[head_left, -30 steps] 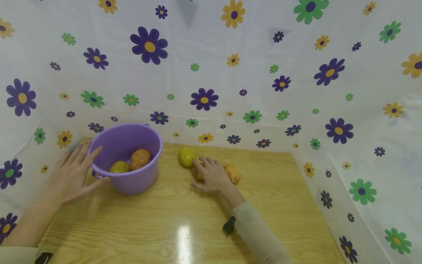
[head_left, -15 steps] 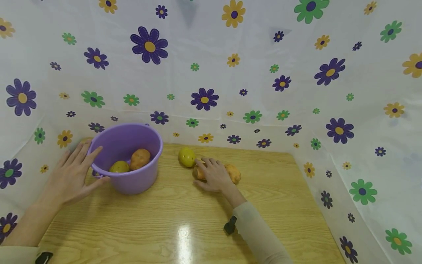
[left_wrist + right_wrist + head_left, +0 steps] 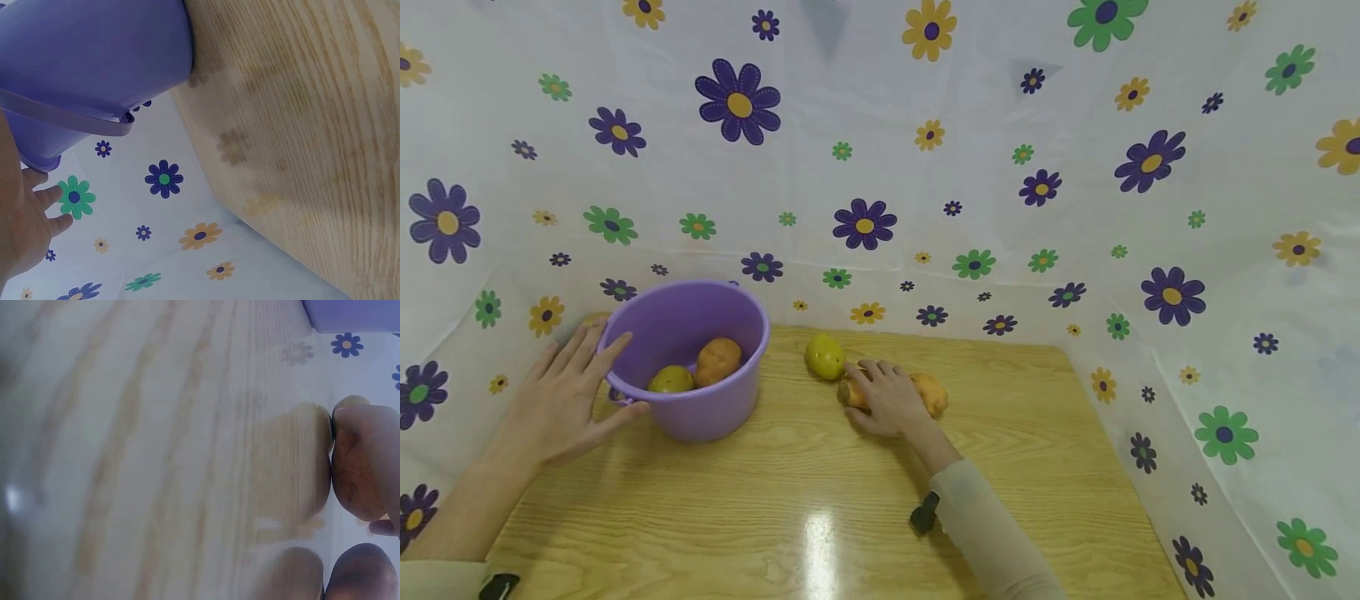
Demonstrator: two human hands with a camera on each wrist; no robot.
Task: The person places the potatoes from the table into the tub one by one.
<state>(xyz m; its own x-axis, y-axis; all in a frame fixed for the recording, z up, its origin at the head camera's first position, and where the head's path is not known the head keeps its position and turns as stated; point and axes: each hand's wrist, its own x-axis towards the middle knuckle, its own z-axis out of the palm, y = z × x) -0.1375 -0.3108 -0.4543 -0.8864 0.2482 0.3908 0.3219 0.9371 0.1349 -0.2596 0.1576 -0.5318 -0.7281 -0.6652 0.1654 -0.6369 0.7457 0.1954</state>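
Observation:
My right hand (image 3: 880, 393) lies curled over a brown potato (image 3: 851, 392) on the wooden table (image 3: 820, 500), fingers wrapped round it. The right wrist view shows that potato (image 3: 362, 462) close up. A second potato (image 3: 932, 394) sits just right of the hand, and a yellow-green fruit (image 3: 824, 357) just behind its fingertips. My left hand (image 3: 561, 398) rests with straight fingers against the left side of a purple bucket (image 3: 707, 417). Inside the bucket are a potato (image 3: 718, 360) and a yellow-green fruit (image 3: 670, 380). The left wrist view shows the bucket (image 3: 94, 56) and its handle (image 3: 69, 115).
A white flowered cloth (image 3: 1000, 167) walls the table at the back and both sides. The front half of the table holds only my forearms. A small black device (image 3: 922, 512) sits on my right sleeve.
My right hand's fingers have drawn back from the yellow-green fruit and curled down round the potato under the palm. The left hand and bucket have stayed put.

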